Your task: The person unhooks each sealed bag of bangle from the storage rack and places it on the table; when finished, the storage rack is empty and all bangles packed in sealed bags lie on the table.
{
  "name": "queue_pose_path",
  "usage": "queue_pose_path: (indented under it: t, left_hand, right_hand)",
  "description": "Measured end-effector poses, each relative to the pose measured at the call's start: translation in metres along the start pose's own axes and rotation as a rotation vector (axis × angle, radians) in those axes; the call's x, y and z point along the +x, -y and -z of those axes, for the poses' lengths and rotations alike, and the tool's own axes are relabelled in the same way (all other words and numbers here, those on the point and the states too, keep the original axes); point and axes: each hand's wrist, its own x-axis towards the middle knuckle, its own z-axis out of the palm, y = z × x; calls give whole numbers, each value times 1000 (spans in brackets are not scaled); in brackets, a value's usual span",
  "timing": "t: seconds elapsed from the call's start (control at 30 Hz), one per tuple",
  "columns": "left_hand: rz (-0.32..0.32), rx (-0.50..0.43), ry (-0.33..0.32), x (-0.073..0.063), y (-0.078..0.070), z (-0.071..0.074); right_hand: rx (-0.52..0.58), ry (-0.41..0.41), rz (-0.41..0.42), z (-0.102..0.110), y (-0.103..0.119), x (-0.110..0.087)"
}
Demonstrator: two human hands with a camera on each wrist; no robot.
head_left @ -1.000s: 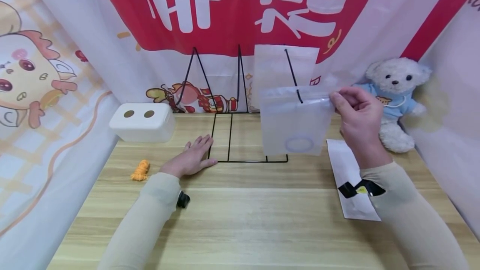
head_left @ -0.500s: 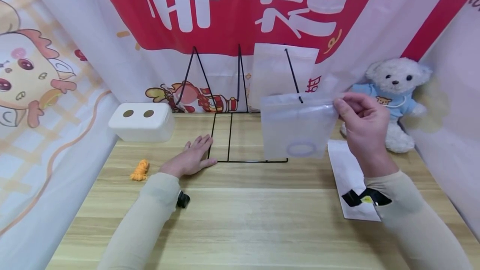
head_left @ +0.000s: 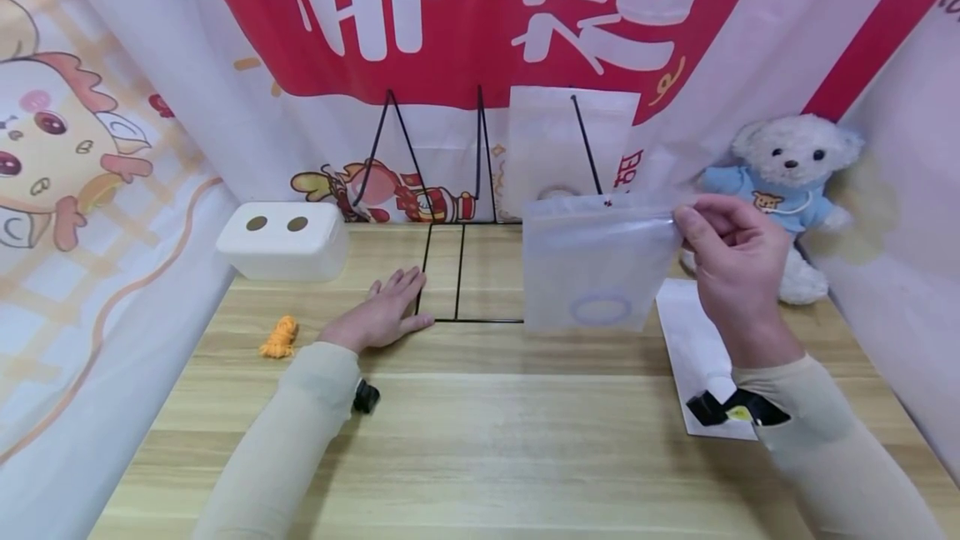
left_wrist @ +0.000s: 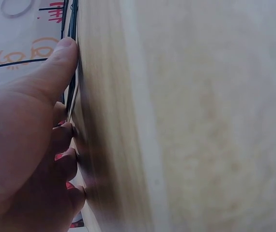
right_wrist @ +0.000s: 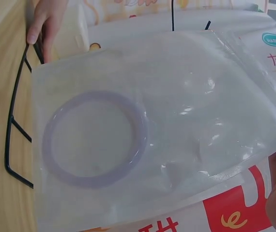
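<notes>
My right hand (head_left: 738,261) pinches the top right corner of a clear zip bag (head_left: 555,265), held upright over the table. A pale purple bangle (right_wrist: 93,181) lies inside it, near the bottom. The bag's punched hole shows near its top edge, and the right prong (head_left: 587,144) of a black wire display rack (head_left: 460,273) goes out of sight just behind that edge. Farther back on this prong hangs another clear bag (head_left: 547,132). My left hand (head_left: 378,311) rests flat, its fingers extended, at the left front corner of the rack's base.
On the left stand a white box (head_left: 288,244) with two round holes and an orange yarn bundle (head_left: 281,337). A white paper packet (head_left: 697,348) lies under my right forearm. Behind it sits a white teddy bear (head_left: 795,165). Printed curtains surround the table (head_left: 480,440).
My right hand has drawn the bag toward me and slightly right. The prong's tip, earlier showing in front of the bag, is now hidden behind its top edge. My left hand has stayed put.
</notes>
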Motion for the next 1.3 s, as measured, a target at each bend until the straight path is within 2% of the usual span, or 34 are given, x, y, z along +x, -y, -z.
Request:
queue_pose_path:
  t: [0.43, 0.7, 0.97, 1.3]
  left_hand:
    - [-8, -1, 9, -3, -1, -2]
    - [-16, 1, 8, 0, 0, -3]
    - [-3, 1, 4, 1, 1, 1]
    - [-9, 0, 1, 0, 0, 2]
  right_hand:
    - [111, 15, 23, 10, 8, -16]
    - [213, -19, 33, 26, 15, -30]
    - [257, -48, 83, 43, 20, -42]
    - [274, -58, 71, 64, 30, -62]
